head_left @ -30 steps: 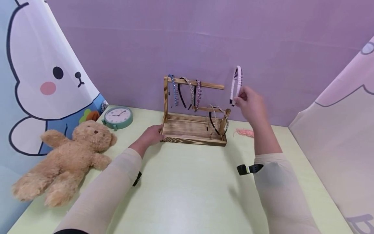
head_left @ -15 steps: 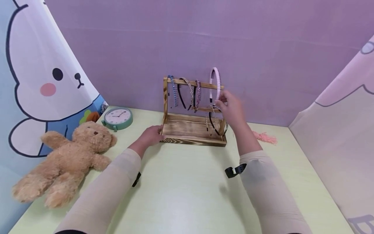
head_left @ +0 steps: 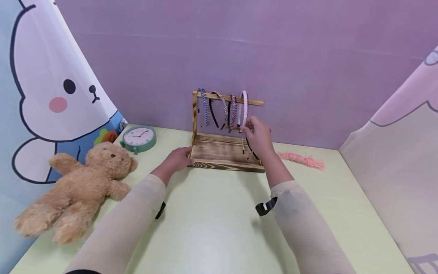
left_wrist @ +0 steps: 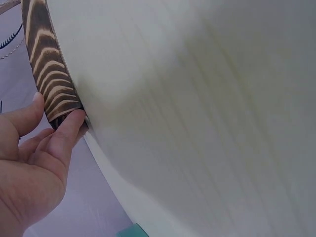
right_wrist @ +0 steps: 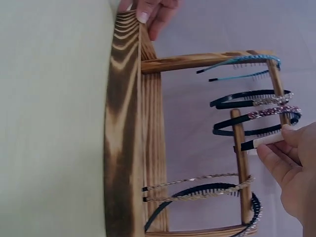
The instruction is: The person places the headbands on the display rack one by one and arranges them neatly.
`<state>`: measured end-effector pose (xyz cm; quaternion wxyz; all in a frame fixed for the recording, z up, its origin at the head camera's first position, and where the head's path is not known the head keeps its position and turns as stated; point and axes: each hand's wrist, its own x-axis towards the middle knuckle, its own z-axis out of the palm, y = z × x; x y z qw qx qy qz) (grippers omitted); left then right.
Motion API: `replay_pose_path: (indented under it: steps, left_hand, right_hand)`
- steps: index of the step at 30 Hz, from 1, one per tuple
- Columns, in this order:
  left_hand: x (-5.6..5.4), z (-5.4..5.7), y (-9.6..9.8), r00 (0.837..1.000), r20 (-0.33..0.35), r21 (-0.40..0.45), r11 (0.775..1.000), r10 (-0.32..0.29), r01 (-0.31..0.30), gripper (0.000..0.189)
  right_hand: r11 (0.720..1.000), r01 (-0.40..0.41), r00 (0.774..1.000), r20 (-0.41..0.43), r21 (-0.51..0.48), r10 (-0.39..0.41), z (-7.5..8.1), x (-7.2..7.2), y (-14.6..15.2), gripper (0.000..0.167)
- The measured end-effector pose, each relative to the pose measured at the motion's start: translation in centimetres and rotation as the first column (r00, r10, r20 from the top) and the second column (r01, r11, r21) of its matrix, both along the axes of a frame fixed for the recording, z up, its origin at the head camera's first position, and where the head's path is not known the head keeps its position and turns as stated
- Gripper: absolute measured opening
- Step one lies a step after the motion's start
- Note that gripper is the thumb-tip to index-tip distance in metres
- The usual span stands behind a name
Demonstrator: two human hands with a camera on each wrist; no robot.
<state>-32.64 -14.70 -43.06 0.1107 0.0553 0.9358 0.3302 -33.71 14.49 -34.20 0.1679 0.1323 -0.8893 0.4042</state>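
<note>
A wooden headband rack (head_left: 222,165) with a tray base and two bars stands near the back wall. My left hand (head_left: 178,159) grips its front left corner, thumb and fingers on either side in the left wrist view. My right hand (head_left: 259,137) pinches one end of a pale pink headband (head_left: 245,104), which loops over the top bar (head_left: 256,102). To its left on that bar hang a blue headband (head_left: 206,108), a silvery one (head_left: 224,104) and a purple-pink one (head_left: 234,108). Beaded headbands (right_wrist: 197,196) hang on the lower bar, partly hidden by my hand in the head view.
A round green clock (head_left: 138,137) and a brown teddy bear (head_left: 85,186) lie at the left. Right of the rack is a bundle of pink yarn (head_left: 302,159). A purple cloth wall (head_left: 308,57) closes off the back of the pale green table (head_left: 212,220).
My right hand has brought the pale pink headband leftward and down, from beside the rack onto its top bar, next to the purple-pink one. My left hand stays at the corner.
</note>
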Motion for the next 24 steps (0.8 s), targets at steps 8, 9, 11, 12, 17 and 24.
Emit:
replay_pose_path:
  steps: [8, 9, 11, 12, 17, 24]
  left_hand:
    - [-0.2, -0.2, 0.0, 0.999, -0.035, -0.005, 1.000, -0.022, 0.022, 0.064]
    - [-0.1, -0.2, -0.1, 0.999, -0.034, -0.007, 1.000, -0.022, 0.022, 0.064]
    - [-0.2, -0.2, 0.0, 0.999, -0.033, -0.017, 1.000, -0.022, 0.022, 0.064]
    - [-0.2, -0.2, 0.0, 0.999, -0.033, -0.023, 1.000, -0.021, 0.020, 0.064]
    - [-0.1, -0.1, 0.0, 1.000, -0.022, -0.027, 0.999, -0.019, 0.018, 0.065]
    - [-0.1, -0.1, 0.0, 1.000, -0.016, -0.016, 1.000, -0.019, 0.019, 0.065]
  right_hand:
    - [1.000, 0.007, 0.998, 0.066, 0.014, -0.008, -1.3, 0.2, -0.2, 0.014]
    - [1.000, 0.009, 0.998, 0.061, 0.019, -0.011, -1.3, 0.2, -0.2, 0.014]
    - [0.999, 0.018, 0.998, 0.057, 0.030, -0.020, -1.4, 0.1, -0.2, 0.014]
    - [0.999, 0.024, 0.998, 0.058, 0.031, -0.026, -1.3, 0.0, -0.3, 0.014]
    - [0.997, 0.051, 0.995, 0.087, 0.050, -0.055, -1.3, 0.0, -0.3, 0.015]
    - [0.987, 0.078, 0.992, 0.084, 0.139, -0.090, -0.9, 0.5, 0.2, 0.024]
